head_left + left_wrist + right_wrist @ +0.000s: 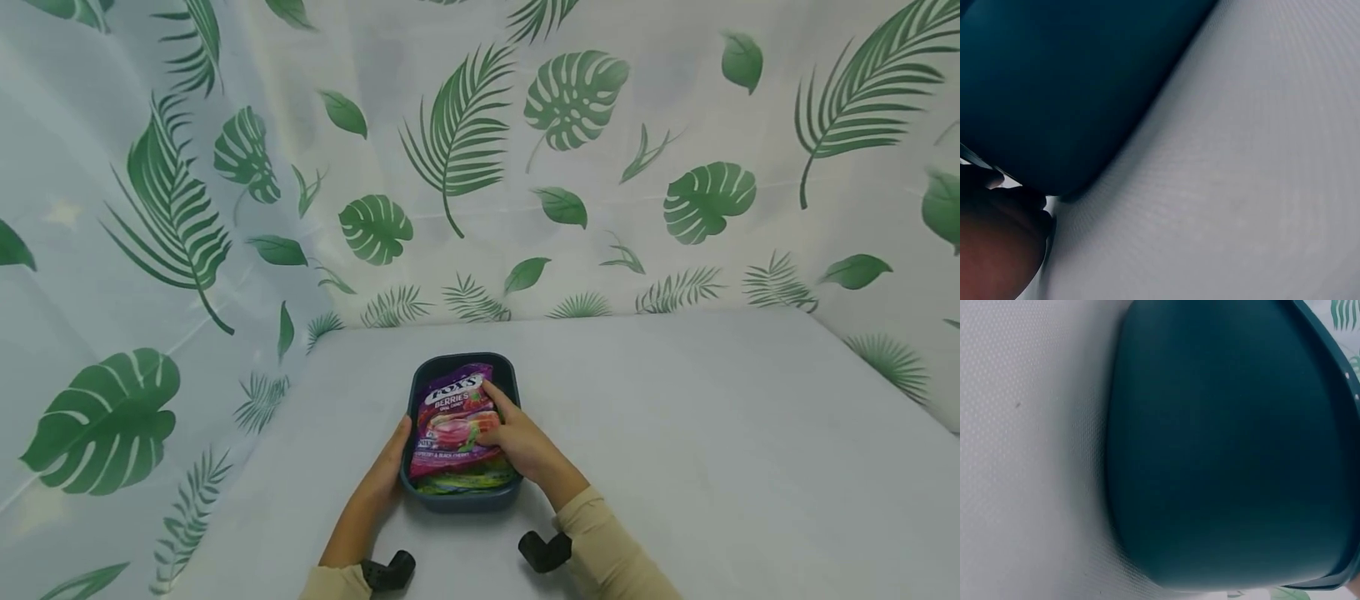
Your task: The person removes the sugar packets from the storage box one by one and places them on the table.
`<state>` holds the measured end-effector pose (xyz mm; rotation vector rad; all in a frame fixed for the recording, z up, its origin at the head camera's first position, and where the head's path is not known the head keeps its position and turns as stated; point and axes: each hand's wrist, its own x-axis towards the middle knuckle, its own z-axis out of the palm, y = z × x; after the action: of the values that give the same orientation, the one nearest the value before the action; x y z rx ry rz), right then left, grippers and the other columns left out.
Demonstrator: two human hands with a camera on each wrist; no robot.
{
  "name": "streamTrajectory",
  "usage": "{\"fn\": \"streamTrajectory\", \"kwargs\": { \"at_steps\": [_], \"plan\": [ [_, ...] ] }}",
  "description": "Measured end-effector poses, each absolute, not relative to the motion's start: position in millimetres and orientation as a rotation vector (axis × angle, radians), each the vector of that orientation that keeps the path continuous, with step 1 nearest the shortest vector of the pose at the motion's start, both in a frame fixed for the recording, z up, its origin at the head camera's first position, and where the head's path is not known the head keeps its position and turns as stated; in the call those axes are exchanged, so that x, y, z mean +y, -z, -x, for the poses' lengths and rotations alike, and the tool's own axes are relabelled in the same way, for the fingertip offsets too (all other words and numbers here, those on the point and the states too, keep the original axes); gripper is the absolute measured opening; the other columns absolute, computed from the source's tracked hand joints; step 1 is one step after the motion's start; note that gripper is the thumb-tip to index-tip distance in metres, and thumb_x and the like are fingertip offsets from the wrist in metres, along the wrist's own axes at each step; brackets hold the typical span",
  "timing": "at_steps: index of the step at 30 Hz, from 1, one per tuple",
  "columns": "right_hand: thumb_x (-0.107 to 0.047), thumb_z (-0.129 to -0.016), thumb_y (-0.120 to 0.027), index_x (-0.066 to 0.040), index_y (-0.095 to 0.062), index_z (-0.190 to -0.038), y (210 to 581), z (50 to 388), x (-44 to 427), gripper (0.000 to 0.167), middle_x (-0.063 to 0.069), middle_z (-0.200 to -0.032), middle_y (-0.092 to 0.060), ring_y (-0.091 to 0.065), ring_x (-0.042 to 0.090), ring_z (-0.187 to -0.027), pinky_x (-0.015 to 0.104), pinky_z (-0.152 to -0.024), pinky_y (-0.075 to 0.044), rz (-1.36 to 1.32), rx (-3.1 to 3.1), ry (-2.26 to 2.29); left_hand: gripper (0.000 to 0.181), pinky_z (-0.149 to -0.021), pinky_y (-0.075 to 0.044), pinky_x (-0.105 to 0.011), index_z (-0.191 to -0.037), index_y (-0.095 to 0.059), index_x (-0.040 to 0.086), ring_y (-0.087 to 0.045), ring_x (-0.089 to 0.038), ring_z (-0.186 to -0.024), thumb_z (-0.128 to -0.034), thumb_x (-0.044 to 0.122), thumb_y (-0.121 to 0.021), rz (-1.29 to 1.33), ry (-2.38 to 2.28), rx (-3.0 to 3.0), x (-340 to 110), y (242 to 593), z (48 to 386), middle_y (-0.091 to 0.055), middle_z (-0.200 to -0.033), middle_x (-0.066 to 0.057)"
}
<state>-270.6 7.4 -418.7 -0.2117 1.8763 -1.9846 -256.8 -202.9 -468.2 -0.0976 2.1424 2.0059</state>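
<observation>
A dark teal plastic bin (461,502) stands on the white table, and its outer wall fills much of both wrist views. Inside lies a purple Fox's Berries candy bag (457,425), on top of a green packet (465,481) that shows at the near end. My left hand (386,469) rests along the bin's left outer side; its fingers are mostly hidden in the head view. My right hand (525,443) reaches over the right rim, its index finger straight and its thumb touching the candy bag's right part. The other right fingers are hidden.
The white table (675,433) extends to both sides of the bin. A white cloth with green leaf prints (585,167) hangs behind and at the sides. Black wrist devices (545,552) sit at both sleeve cuffs.
</observation>
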Motion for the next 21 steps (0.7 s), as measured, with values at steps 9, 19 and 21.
{"fn": "streamTrajectory", "kwargs": {
  "at_steps": [9, 19, 21],
  "plan": [
    [0.012, -0.083, -0.049, -0.015, -0.015, -0.147, 418, 274, 13, 0.077, 0.021, -0.148, -0.021, -0.044, 0.032, -0.12, 0.04, -0.095, -0.043, 0.165, 1.673, 2.132, 0.078, -0.108, 0.006, -0.059, -0.148, -0.002, 0.013, 0.004, -0.037, -0.14, -0.0915, 0.062, -0.024, 0.097, -2.008, 2.123, -204, 467, 252, 0.0, -0.154, -0.016],
    [0.011, -0.086, -0.047, -0.015, -0.013, -0.147, 406, 277, 24, 0.075, 0.017, -0.149, -0.019, -0.045, 0.027, -0.118, 0.024, -0.079, -0.049, 0.145, 1.554, 2.224, 0.077, -0.109, 0.005, -0.056, -0.148, -0.003, 0.013, 0.003, -0.035, -0.141, -0.0916, 0.062, -0.024, 0.104, -2.003, 2.12, -205, 466, 255, 0.0, -0.154, -0.015],
    [0.012, -0.086, -0.046, -0.015, -0.012, -0.148, 402, 277, 28, 0.075, 0.016, -0.151, -0.016, -0.041, 0.031, -0.123, 0.023, -0.079, -0.049, 0.153, 1.526, 2.244, 0.078, -0.11, 0.005, -0.055, -0.148, -0.002, 0.013, 0.004, -0.034, -0.141, -0.0914, 0.062, -0.024, 0.11, -1.994, 2.115, -204, 465, 255, 0.002, -0.154, -0.014]
  ]
}}
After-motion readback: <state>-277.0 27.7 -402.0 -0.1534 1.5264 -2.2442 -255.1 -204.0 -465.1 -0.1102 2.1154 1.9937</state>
